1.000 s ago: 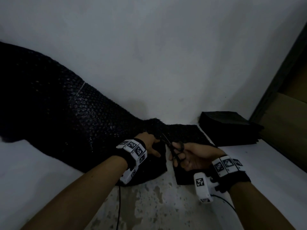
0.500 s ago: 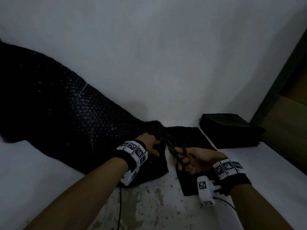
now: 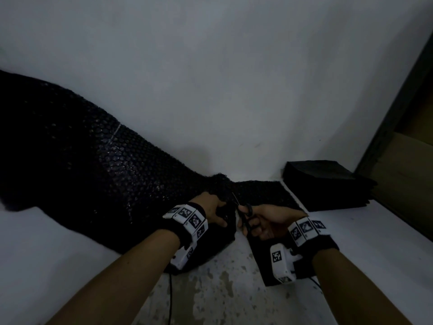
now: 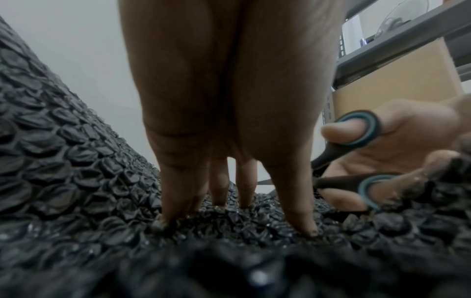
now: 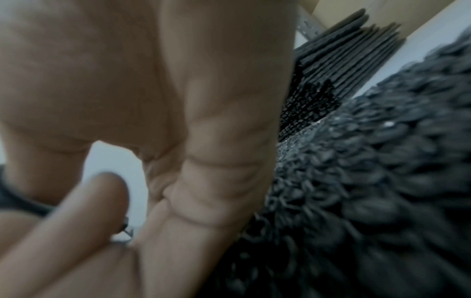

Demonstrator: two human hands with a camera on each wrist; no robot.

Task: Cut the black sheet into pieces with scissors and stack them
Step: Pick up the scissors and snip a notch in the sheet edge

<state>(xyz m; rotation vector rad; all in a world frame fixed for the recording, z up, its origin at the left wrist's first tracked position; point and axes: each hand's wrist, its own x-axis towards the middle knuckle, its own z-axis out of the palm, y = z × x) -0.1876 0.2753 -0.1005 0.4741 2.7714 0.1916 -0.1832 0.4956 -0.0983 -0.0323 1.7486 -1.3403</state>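
Note:
A long black bubble-wrap sheet (image 3: 98, 174) runs from the left to the middle of the white surface. My left hand (image 3: 220, 208) presses it down with straight fingers (image 4: 175, 201) beside the cut. My right hand (image 3: 254, 227) grips black scissors with teal-lined handles (image 3: 246, 215) (image 4: 356, 157), thumb through one loop, blades pointing away into the sheet near the wall. The partly cut piece (image 3: 264, 191) lies flat to the right of the cut, under my right wrist. A stack of cut black pieces (image 3: 325, 184) (image 5: 344, 50) sits at the right by the wall.
A white wall (image 3: 222, 78) rises just behind the sheet. A dark shelf post (image 3: 398, 109) and a cardboard box (image 3: 405, 181) stand at the right. The surface near me is worn and stained (image 3: 210, 289), with a thin cable (image 3: 170, 299) on it.
The scissors have advanced a little along the cut toward the wall, and the gap between the main sheet and the right piece has widened. My left hand stays pressed on the sheet.

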